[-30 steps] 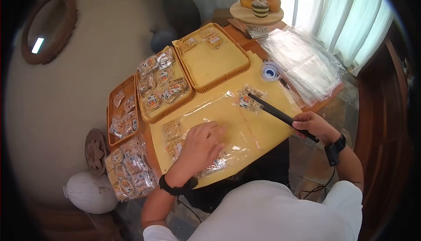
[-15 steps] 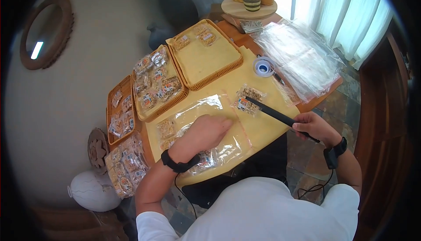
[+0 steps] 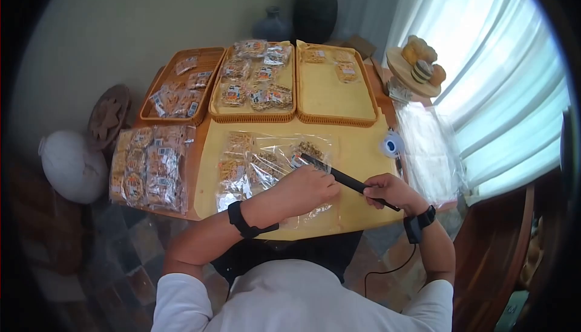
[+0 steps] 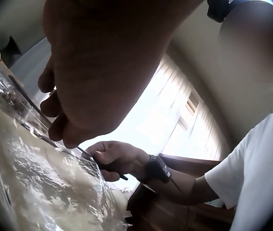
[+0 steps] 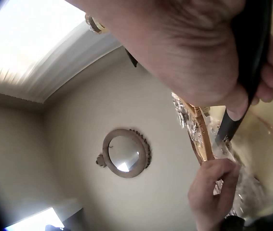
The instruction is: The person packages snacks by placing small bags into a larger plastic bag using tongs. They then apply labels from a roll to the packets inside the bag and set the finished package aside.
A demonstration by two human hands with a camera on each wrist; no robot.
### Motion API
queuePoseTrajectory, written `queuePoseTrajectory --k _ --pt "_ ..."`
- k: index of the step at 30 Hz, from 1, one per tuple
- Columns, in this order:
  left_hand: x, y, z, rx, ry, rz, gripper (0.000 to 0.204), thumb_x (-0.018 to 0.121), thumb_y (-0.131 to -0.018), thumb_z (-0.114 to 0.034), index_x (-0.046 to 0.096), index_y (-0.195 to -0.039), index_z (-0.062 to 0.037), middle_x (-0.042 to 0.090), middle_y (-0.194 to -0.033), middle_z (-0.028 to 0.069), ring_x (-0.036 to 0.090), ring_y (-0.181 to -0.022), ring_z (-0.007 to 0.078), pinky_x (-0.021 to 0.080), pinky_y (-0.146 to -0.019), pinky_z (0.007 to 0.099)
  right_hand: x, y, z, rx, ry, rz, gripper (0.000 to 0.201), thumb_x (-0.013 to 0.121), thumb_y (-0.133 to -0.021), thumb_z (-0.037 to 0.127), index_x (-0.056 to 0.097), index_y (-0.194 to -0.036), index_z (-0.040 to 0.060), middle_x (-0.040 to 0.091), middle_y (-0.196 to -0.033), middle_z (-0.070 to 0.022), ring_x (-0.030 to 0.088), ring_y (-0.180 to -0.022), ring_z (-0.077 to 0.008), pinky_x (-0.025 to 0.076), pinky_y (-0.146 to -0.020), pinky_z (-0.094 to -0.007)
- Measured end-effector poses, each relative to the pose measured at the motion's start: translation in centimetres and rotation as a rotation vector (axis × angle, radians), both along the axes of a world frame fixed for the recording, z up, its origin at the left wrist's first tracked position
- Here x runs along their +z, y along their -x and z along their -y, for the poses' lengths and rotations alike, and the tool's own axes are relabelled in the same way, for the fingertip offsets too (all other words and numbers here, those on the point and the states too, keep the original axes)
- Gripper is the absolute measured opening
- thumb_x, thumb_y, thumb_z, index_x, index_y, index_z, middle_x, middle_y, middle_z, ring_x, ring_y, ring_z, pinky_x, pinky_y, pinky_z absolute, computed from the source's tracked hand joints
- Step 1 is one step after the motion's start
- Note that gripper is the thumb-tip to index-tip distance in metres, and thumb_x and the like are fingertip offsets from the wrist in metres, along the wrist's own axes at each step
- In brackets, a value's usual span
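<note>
My right hand (image 3: 394,193) grips long black tongs (image 3: 348,181) near the back end. At the tongs' tip is a small wrapped grain snack packet (image 3: 310,149), overlapping the right part of a large clear plastic bag (image 3: 322,216). The bag lies flat, with several snack packets (image 3: 239,143) inside its left half. My left hand (image 3: 302,192) pinches the bag's film with curled fingers, just below the tongs. In the right wrist view, the left hand (image 5: 211,190) shows film bunched beside its fingers. Close over the shiny film hangs the left hand (image 4: 93,86) in the left wrist view.
Three wicker trays stand behind the yellow sheet: one at left (image 3: 148,105), one in the middle (image 3: 254,116), one at right (image 3: 336,118). A filled bag of packets (image 3: 148,169) lies left. Tape (image 3: 392,144) and a stack of clear bags (image 3: 430,156) lie right.
The tongs and packet have moved left, from the yellow sheet beside the bag to over the bag's right part. My left hand has come close to the tongs. The head view has turned.
</note>
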State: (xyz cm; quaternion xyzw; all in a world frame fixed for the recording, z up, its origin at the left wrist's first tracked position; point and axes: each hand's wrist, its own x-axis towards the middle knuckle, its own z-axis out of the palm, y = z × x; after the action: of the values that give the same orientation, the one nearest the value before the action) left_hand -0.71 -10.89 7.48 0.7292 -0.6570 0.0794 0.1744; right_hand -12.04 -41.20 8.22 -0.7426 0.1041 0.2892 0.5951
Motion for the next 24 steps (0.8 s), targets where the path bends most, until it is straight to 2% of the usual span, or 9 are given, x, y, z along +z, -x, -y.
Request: queuePoseTrajectory --k 4,6,8,9,11,12,14,17,24 --pt "0.3 -0.1 -0.8 0.054 -0.016 -0.044 0.020 0.073 -0.089 -0.020 0.065 -0.105 -0.0097 0.064 -0.096 0.0066 0.070 -0.093 0.0266 0.054 -0.082 0.0417 0.9 -3.4 -0.4 0.093 0.013 -0.012 0.023 0.068 -0.110 0.022 0.072 -0.100 0.0016 0.069 -0.079 -0.0007 0.062 -0.066 -0.0082 0.050 -0.062 -0.0254" --pt "0.7 -0.2 -3.0 0.191 0.128 -0.031 0.022 0.074 -0.092 -0.022 0.066 -0.106 -0.0086 0.067 -0.101 0.0064 0.069 -0.092 0.0267 0.053 -0.080 0.0423 1.1 -2.7 0.1 0.087 0.065 -0.039 0.022 0.067 -0.110 0.021 0.072 -0.100 0.0017 0.069 -0.079 -0.0006 0.062 -0.066 -0.0083 0.050 -0.062 -0.0254" --pt "0.7 -0.6 -6.8 0.441 0.188 -0.089 0.035 0.075 -0.094 -0.027 0.067 -0.121 -0.0057 0.069 -0.124 0.0128 0.069 -0.111 0.0313 0.053 -0.094 0.0470 1.4 -1.5 1.3 0.036 0.040 -0.059 0.021 0.067 -0.110 0.020 0.072 -0.101 0.0015 0.068 -0.078 -0.0005 0.061 -0.066 -0.0086 0.050 -0.062 -0.0254" --pt "0.1 -1.2 -8.6 0.440 0.185 -0.092 0.035 0.075 -0.094 -0.027 0.067 -0.121 -0.0057 0.069 -0.124 0.0128 0.069 -0.111 0.0313 0.053 -0.094 0.0470 1.3 -1.0 1.5 0.035 0.038 -0.063 0.021 0.067 -0.110 0.020 0.072 -0.101 0.0015 0.068 -0.078 -0.0005 0.061 -0.066 -0.0086 0.050 -0.062 -0.0254" --pt "-2.0 -1.8 -11.2 0.700 0.084 -0.058 0.063 0.073 -0.099 -0.041 0.058 -0.147 -0.0028 0.056 -0.155 0.0210 0.053 -0.145 0.0375 0.042 -0.119 0.0535 1.0 0.0 2.0 -0.002 -0.009 -0.069 0.022 0.067 -0.110 0.020 0.072 -0.100 0.0007 0.068 -0.077 -0.0006 0.061 -0.065 -0.0088 0.049 -0.061 -0.0253" --pt "-2.7 -1.7 -11.6 0.705 0.083 -0.066 0.063 0.073 -0.099 -0.041 0.058 -0.147 -0.0028 0.056 -0.155 0.0210 0.053 -0.145 0.0375 0.042 -0.119 0.0535 0.9 0.4 2.1 0.002 -0.007 -0.076 0.022 0.067 -0.110 0.020 0.072 -0.100 0.0007 0.068 -0.077 -0.0006 0.061 -0.065 -0.0088 0.049 -0.061 -0.0253" --pt "-3.5 -1.5 -12.3 0.572 -0.085 -0.235 0.085 0.068 -0.102 -0.056 0.043 -0.164 -0.0049 0.034 -0.174 0.0220 0.027 -0.165 0.0378 0.020 -0.133 0.0580 0.5 0.8 2.1 -0.051 0.013 -0.088 0.023 0.066 -0.111 0.019 0.072 -0.101 -0.0002 0.067 -0.077 -0.0011 0.061 -0.065 -0.0089 0.049 -0.061 -0.0250" --pt "-3.2 -2.4 -12.8 0.423 -0.151 -0.229 0.092 0.063 -0.101 -0.066 0.039 -0.168 -0.0070 0.031 -0.177 0.0203 0.023 -0.167 0.0364 0.015 -0.134 0.0583 0.6 1.3 2.1 -0.089 0.011 -0.093 0.022 0.066 -0.111 0.018 0.072 -0.101 -0.0006 0.068 -0.078 -0.0017 0.060 -0.064 -0.0091 0.048 -0.061 -0.0252" --pt "-3.6 -3.0 -12.0 0.391 -0.131 -0.158 0.088 0.064 -0.101 -0.065 0.043 -0.166 -0.0088 0.036 -0.175 0.0194 0.028 -0.165 0.0368 0.014 -0.134 0.0607 0.7 2.2 2.5 -0.080 0.000 -0.090 0.020 0.067 -0.110 0.016 0.071 -0.100 -0.0008 0.067 -0.077 -0.0015 0.059 -0.063 -0.0092 0.047 -0.059 -0.0258"
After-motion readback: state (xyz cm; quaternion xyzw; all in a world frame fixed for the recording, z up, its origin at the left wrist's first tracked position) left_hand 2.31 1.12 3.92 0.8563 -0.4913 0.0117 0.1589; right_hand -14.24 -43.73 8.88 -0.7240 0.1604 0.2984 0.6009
